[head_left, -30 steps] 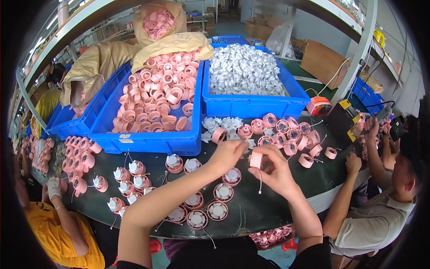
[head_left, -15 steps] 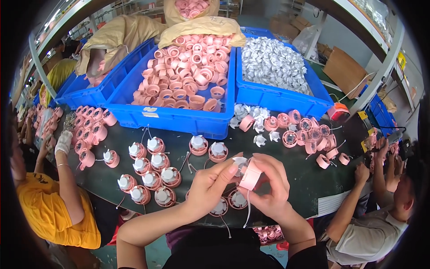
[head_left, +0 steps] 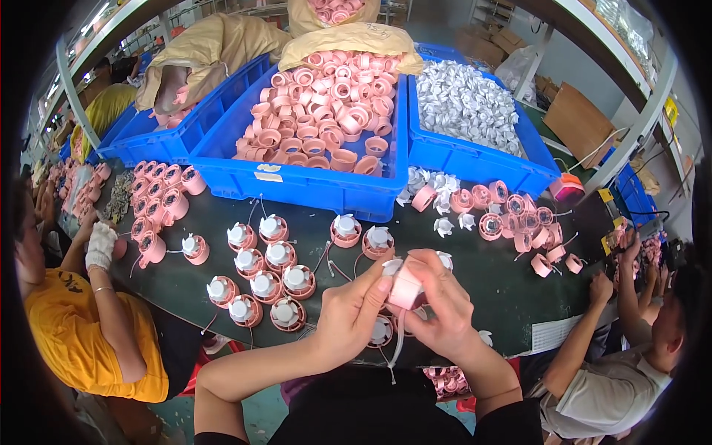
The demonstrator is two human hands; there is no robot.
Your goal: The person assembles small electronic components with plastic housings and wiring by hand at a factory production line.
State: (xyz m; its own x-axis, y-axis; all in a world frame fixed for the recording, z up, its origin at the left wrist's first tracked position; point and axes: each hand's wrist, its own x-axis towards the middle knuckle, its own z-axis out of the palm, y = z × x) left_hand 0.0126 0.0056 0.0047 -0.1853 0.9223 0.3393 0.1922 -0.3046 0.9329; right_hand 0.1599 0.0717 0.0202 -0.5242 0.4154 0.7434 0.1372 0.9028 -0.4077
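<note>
In front of me a pink ring-shaped housing [head_left: 406, 288] is tilted between my two hands, with a pale wire hanging from its lower side. My right hand [head_left: 445, 308] is closed round the housing. My left hand [head_left: 345, 315] pinches a white finned fan wheel [head_left: 391, 266] at the housing's left side; fingers partly hide where the two parts meet. Left of my hands stand several pink housings topped with white fan wheels [head_left: 297, 279], wires trailing from them. Another such unit [head_left: 380, 331] sits partly under my hands.
A blue bin [head_left: 297, 185] of pink rings stands ahead, beside a blue bin [head_left: 482, 163] of white fan wheels. Pink housings [head_left: 519, 222] and loose fan wheels [head_left: 443, 226] lie at the right, more housings [head_left: 159, 196] at the left. Co-workers sit on both sides.
The pink housing has turned in my hands, and the white fan wheel now sits closer against it. The whole view has shifted slightly, moving the bins and units rightward in the picture.
</note>
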